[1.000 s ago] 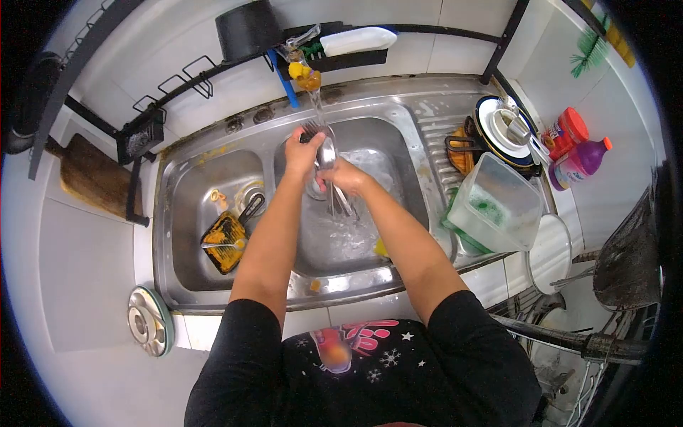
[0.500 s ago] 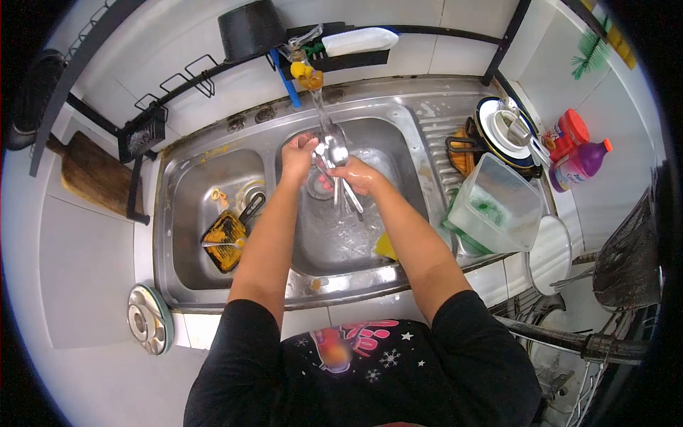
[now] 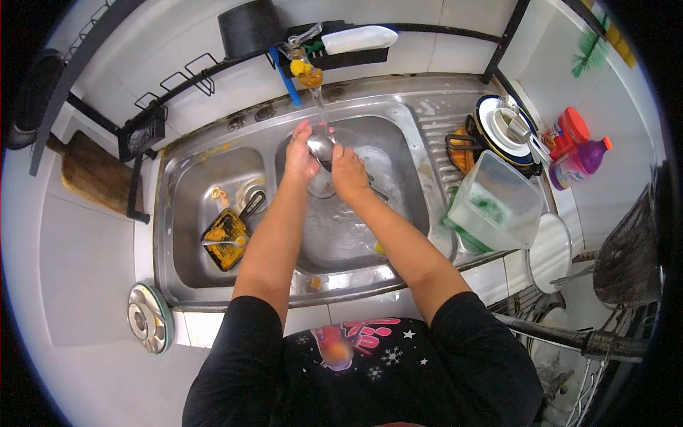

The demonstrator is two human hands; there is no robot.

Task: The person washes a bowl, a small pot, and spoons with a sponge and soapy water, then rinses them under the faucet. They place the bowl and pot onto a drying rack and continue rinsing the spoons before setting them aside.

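Observation:
Under the running tap [image 3: 313, 75], my hands are close together over the right sink basin [image 3: 398, 235]. The rounded bowl of a metal spoon [image 3: 320, 147] shows between them, in the water stream. My left hand [image 3: 302, 158] cups the spoon's bowl from the left, its fingertips pointing up past it. My right hand [image 3: 348, 174] is closed round the spoon handles, back of the hand up; a handle end sticks out beyond its right side. How many spoons are in the bunch is hidden by my fingers. A yellow sponge [image 3: 380, 248] lies partly behind my right forearm.
The left basin holds a dirty black pan [image 3: 226, 238] with a spoon on it. On the right drainboard stand a clear plastic tub [image 3: 498, 203] with suds and stacked plates [image 3: 491, 117]. A purple bottle [image 3: 580, 164] and a red-lidded container [image 3: 567, 135] stand behind.
My right hand has turned over and moved up and left, now covering the handles. My left hand has shifted slightly right. The spoons are mostly hidden now.

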